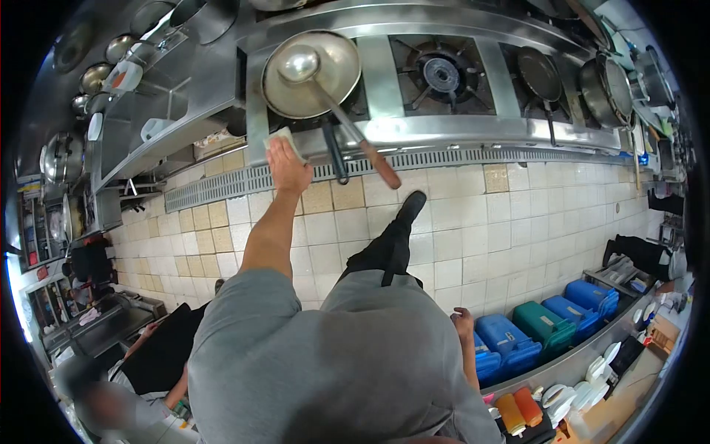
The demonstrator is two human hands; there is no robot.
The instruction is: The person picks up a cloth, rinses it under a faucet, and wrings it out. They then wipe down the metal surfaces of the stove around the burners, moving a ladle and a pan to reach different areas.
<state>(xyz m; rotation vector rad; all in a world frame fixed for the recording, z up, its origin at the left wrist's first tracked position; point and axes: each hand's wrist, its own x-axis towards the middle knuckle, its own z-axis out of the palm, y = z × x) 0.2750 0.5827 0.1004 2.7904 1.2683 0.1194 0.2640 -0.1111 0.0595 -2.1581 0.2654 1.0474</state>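
Note:
My left hand [287,164] reaches forward with its fingers laid over a pale yellow folded cloth [282,139], pressed against the steel front edge of the stove [429,133]. Just beyond it, a wide pan [342,63] sits over a burner, its dark handle [334,152] pointing toward me. A ladle [299,64] rests in the pan, its wooden grip [381,164] sticking out past the stove edge. My right hand [462,323] hangs low by my side, fingers loosely bent, with nothing visible in it, near the blue bins.
A bare burner [441,75], a small black frying pan [540,76] and a deep pot [605,90] line the stove to the right. A floor drain grate [222,185] runs below it. Blue bins [506,339] and a green bin [543,325] stand right. A co-worker [159,355] is at left.

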